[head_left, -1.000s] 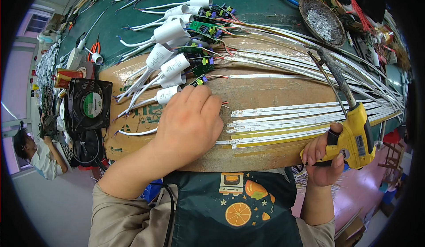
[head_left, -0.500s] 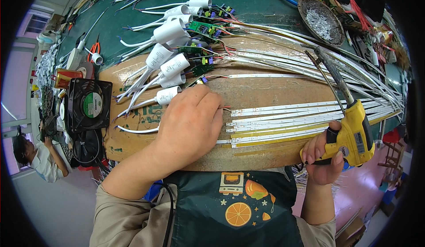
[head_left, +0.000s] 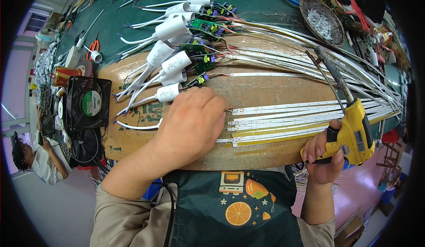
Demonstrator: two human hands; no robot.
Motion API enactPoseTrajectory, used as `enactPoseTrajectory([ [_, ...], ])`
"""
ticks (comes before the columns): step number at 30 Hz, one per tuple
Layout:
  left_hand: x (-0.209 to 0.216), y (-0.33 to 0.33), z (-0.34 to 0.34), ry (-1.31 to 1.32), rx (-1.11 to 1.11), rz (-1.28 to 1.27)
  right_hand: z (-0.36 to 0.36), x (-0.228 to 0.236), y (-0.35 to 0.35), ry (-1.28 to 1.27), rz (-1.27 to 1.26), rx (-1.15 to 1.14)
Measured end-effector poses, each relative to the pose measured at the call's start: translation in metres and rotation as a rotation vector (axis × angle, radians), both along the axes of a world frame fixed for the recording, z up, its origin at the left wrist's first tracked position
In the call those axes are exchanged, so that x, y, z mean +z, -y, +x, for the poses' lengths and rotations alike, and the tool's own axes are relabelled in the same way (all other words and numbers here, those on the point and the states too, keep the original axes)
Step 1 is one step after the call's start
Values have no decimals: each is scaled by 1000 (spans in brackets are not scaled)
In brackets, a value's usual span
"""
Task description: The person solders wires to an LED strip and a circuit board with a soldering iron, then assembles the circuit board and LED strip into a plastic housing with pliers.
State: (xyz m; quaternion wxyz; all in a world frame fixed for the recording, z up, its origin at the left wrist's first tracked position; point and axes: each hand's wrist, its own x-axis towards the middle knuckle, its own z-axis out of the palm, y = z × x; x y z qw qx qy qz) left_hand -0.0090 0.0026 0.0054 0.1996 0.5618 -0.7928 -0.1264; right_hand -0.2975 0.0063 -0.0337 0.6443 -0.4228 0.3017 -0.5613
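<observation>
My left hand (head_left: 190,121) is closed, knuckles up, over the board's middle; what its fingers grip is hidden. Short thin wires (head_left: 229,109) show at its fingertips, by the end of a white LED strip (head_left: 283,107). A white cable (head_left: 137,126) runs under the palm. My right hand (head_left: 325,154) holds a yellow soldering gun (head_left: 354,136) by its grip, the dark tip slanting up and left above the strips. Beyond my left hand lie white lamp caps (head_left: 168,92) with cables, joined to small green driver boards (head_left: 204,63).
A brown board (head_left: 265,87) lies on the green table (head_left: 265,21). Left stands a black fan (head_left: 90,103); orange-handled pliers (head_left: 94,48) lie beyond it. At the far right is a round dish of solder scraps (head_left: 322,20). Another person (head_left: 42,158) sits at far left.
My left hand has shifted very slightly to the right, its fingertips now covering more of the thin wires. The soldering gun in my right hand stays almost still.
</observation>
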Motion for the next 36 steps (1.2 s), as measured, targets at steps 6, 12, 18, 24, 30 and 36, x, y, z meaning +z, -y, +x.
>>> enactPoseTrajectory([
  [6,-4,-2,3,-29,-18,-75,-2,6,-11,-82,66,84],
  [12,-3,-2,4,-41,-18,-153,2,23,-40,-145,259,197],
  [18,-8,-4,4,-39,-40,-131,-9,14,-53,-57,376,371],
  [24,-9,-3,3,-49,-78,-124,-19,-1,-68,-312,454,362],
  [30,-12,-4,5,-31,-97,-114,-10,6,-61,-280,511,335],
  [36,-13,-3,5,-31,-106,-110,-4,11,-58,-283,517,293],
])
